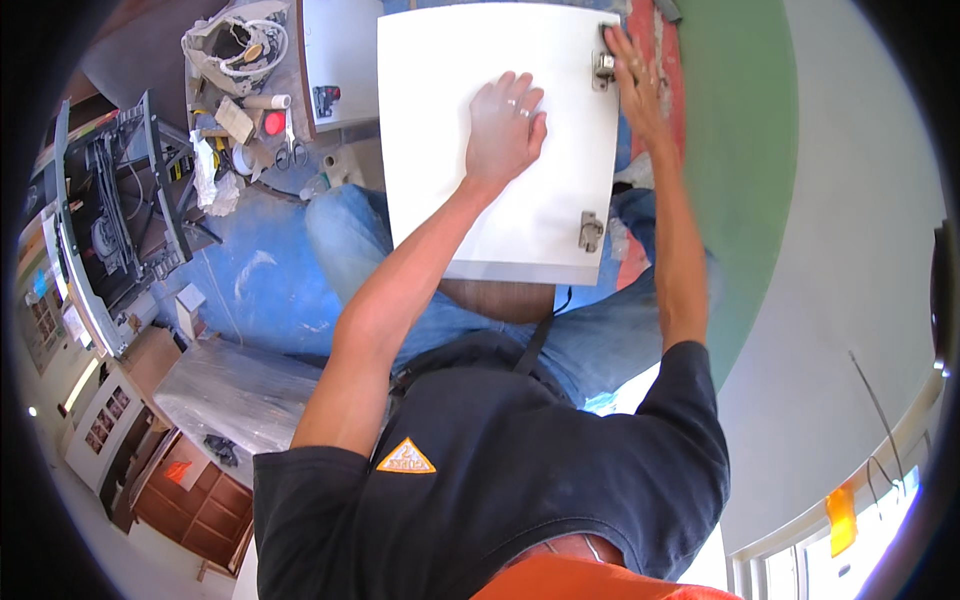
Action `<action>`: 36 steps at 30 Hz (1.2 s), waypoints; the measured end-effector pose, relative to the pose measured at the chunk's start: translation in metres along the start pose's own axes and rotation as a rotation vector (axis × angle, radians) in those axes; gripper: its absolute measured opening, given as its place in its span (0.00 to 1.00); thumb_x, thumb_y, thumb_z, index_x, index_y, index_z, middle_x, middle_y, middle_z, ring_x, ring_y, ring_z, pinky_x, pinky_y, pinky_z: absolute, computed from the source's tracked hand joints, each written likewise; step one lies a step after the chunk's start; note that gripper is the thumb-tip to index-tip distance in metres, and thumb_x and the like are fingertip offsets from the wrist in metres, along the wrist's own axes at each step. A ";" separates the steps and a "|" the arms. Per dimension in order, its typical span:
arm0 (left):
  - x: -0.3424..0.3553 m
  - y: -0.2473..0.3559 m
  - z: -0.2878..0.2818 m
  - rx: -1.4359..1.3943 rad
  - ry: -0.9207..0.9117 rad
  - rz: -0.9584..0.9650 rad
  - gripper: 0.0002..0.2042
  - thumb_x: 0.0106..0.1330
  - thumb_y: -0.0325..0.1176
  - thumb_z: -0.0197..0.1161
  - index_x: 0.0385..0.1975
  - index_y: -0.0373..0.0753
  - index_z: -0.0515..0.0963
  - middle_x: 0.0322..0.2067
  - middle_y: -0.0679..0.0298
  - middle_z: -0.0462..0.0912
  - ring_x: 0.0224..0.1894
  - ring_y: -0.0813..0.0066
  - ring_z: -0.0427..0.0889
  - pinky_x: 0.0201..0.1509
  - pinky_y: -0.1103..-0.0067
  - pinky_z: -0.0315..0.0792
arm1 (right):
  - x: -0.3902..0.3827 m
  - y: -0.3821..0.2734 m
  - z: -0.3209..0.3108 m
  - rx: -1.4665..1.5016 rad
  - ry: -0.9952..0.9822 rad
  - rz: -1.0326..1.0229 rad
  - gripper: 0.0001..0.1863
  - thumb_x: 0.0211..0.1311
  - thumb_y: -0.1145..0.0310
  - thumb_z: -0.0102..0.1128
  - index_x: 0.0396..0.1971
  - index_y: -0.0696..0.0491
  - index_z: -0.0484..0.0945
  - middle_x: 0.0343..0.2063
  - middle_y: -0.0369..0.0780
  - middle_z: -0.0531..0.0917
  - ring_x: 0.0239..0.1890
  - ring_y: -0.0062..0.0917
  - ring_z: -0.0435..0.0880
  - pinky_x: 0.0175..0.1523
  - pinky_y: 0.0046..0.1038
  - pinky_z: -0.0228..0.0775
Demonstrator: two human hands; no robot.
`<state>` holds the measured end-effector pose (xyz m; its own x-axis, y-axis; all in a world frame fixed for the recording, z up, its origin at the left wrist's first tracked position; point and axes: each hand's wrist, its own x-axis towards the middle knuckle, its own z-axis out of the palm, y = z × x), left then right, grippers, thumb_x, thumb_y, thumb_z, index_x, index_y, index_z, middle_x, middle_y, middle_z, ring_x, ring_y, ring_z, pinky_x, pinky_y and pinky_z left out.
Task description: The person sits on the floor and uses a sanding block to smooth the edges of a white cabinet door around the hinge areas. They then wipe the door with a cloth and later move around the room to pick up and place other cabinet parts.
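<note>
A white cabinet door panel (430, 120) lies across my bent legs, with metal hinges at its right edge. My left hand (505, 130) rests on the panel's upper middle, its fingers loosely bent and holding nothing that I can see. At the upper right edge, my right hand (640, 90) has its fingertips against the upper hinge (604, 68). Something small and dark shows under those fingertips; what it is I cannot make out. The lower hinge (591, 232) sits untouched, nearer to me on the same edge.
Scissors (290, 152), a red round cap (275, 123) and scraps lie at the far left, by a dirty bucket (225, 50). Another white panel (340, 60) stands behind them. A metal frame (115, 200) is at left. A green and white wall (740, 190) curves close on my right.
</note>
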<state>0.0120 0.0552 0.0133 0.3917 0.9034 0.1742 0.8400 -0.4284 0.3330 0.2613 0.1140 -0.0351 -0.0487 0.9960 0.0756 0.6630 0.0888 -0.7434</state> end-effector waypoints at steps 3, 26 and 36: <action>0.000 0.000 0.002 0.070 -0.022 0.006 0.17 0.69 0.39 0.60 0.56 0.43 0.77 0.65 0.65 0.70 0.72 0.68 0.61 0.77 0.64 0.51 | 0.008 0.001 0.004 0.211 0.023 -0.047 0.28 0.81 0.48 0.32 0.74 0.40 0.64 0.77 0.32 0.58 0.80 0.35 0.48 0.80 0.49 0.28; 0.001 0.000 0.004 0.060 -0.015 0.018 0.18 0.69 0.38 0.61 0.57 0.43 0.76 0.65 0.65 0.71 0.72 0.67 0.62 0.76 0.63 0.50 | 0.001 0.002 0.012 0.168 0.107 -0.031 0.29 0.81 0.49 0.32 0.75 0.42 0.61 0.77 0.38 0.58 0.80 0.36 0.48 0.80 0.47 0.30; -0.002 0.003 0.003 0.085 -0.008 0.026 0.17 0.70 0.39 0.58 0.57 0.43 0.76 0.65 0.66 0.71 0.72 0.67 0.61 0.77 0.63 0.49 | 0.016 -0.017 -0.007 0.121 0.039 0.064 0.32 0.79 0.49 0.37 0.74 0.52 0.61 0.73 0.47 0.64 0.76 0.40 0.58 0.78 0.48 0.39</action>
<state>0.0146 0.0527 0.0114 0.4169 0.8922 0.1739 0.8581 -0.4494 0.2485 0.2544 0.1279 -0.0170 0.0218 0.9985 0.0498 0.5688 0.0286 -0.8220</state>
